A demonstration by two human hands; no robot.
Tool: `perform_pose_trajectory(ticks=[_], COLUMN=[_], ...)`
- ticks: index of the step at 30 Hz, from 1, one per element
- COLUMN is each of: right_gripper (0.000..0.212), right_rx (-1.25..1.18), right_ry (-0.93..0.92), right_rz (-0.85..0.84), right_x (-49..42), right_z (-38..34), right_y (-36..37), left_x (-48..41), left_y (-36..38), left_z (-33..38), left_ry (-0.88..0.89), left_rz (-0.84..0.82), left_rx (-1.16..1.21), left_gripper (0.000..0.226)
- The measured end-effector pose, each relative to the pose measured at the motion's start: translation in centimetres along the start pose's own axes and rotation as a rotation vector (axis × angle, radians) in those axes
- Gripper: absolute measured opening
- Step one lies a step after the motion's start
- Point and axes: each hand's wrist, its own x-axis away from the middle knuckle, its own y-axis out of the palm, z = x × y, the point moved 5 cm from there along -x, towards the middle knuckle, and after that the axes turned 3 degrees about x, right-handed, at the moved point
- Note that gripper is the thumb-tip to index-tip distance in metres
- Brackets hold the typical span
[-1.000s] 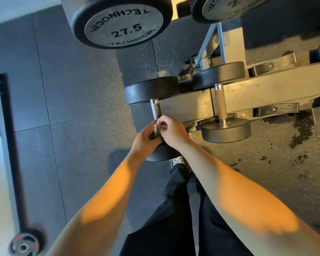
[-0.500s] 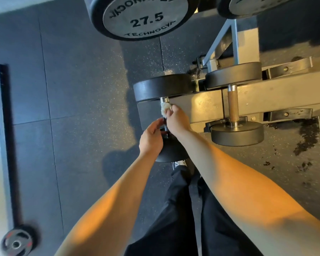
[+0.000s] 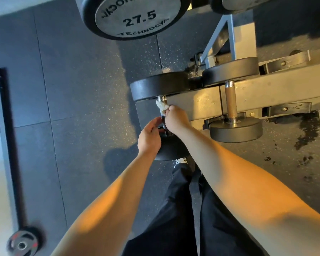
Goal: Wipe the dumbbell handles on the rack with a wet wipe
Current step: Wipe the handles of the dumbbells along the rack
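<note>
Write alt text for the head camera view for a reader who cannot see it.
Looking down, the right hand presses a white wet wipe against the handle of a black dumbbell on the rack, while the left hand steadies the handle's near end. A second dumbbell sits to its right, above dark rubber flooring.

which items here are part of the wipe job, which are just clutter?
In the job:
wet wipe, pinched in the right hand
left dumbbell handle
left hand, by the handle's near end
next dumbbell handle
rack

Lying about:
27.5 dumbbell overhead
barbell and plate on the floor
</note>
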Motion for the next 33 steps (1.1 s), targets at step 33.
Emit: perform_pose_trajectory(ticks=[33], right_gripper=[0.018], right_rx=[-1.025], right_ry=[0.068], right_rz=[0.407], right_x=[23.2], right_z=[7.5], right_y=[-29.7], left_x=[19.2], left_y=[9.4], left_z=[29.4], left_ry=[0.64], left_rz=[-0.438], left_rx=[-0.149], left_gripper=[0.015])
